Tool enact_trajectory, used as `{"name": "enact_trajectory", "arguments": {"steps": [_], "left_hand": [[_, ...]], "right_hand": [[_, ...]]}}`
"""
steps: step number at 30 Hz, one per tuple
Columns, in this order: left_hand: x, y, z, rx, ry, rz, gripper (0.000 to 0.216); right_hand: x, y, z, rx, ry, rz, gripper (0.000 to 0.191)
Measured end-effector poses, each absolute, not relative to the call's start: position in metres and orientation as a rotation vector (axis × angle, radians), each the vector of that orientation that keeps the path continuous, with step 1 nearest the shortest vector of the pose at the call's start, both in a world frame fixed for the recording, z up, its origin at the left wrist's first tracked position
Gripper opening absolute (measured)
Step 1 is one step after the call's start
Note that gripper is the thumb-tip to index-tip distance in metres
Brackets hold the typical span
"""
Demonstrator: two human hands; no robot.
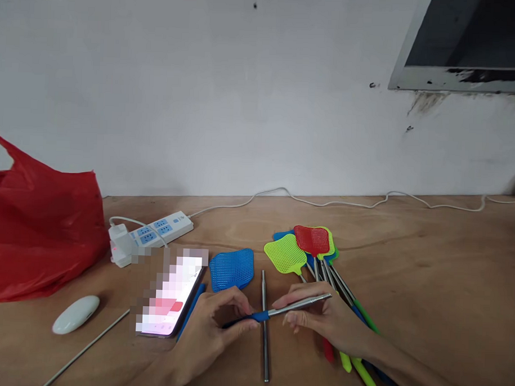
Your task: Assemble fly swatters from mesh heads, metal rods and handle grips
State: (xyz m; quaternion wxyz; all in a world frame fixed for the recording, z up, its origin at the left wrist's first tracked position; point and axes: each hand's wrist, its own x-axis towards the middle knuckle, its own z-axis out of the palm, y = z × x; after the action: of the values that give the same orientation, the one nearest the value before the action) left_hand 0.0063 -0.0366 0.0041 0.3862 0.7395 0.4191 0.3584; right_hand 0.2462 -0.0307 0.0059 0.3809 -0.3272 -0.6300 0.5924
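My left hand [210, 329] is closed round a blue fly swatter handle [259, 316], thumb and fingers pinching it near its end. From that handle runs a shiny metal telescopic rod [306, 303], pinched by my right hand [320, 324] between thumb and fingers. The rod points right and slightly upward. Under it, apart from my hands, a second metal rod [264, 351] lies on the table. A loose blue swatter head [232, 269] rests beyond my left hand. Close to my right hand is a pile of fly swatters with red [313, 240] and yellow-green [284, 253] heads, partly covered by my hand and forearm.
A lit phone [173, 302] leans at left, a blue stick-like piece [192, 310] beside it. Farther left are a white oval object [76, 314], a power strip [163, 229] with a plugged-in charger [121, 242], and a red plastic bag [40, 230]. A white cable [333, 204] runs along the wall.
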Motion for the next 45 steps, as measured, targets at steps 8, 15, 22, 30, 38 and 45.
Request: {"name": "enact_trajectory", "arguments": {"steps": [8, 15, 22, 30, 38, 45], "left_hand": [[-0.004, -0.03, 0.0, 2.363, 1.377, 0.941, 0.04], [-0.011, -0.017, -0.011, 2.618, 1.554, 0.664, 0.039], [-0.011, -0.02, -0.001, 2.645, 1.45, 0.663, 0.033], [-0.024, -0.011, -0.011, 2.732, 1.497, 0.663, 0.043], [-0.02, -0.013, 0.003, 2.662, 1.49, 0.626, 0.041], [-0.022, -0.012, 0.004, 2.634, 1.464, 0.576, 0.044]], "right_hand": [[0.252, -0.028, 0.002, -0.916, -1.16, 0.947, 0.026], [0.257, -0.028, 0.001, -1.076, -1.633, 0.594, 0.022], [0.257, -0.027, 0.003, -1.098, -1.717, 0.597, 0.025], [0.258, -0.02, -0.002, -1.092, -1.419, 0.804, 0.039], [0.257, -0.02, -0.001, -1.112, -1.416, 0.802, 0.039], [0.258, -0.027, -0.002, -1.018, -1.34, 0.852, 0.034]]}}
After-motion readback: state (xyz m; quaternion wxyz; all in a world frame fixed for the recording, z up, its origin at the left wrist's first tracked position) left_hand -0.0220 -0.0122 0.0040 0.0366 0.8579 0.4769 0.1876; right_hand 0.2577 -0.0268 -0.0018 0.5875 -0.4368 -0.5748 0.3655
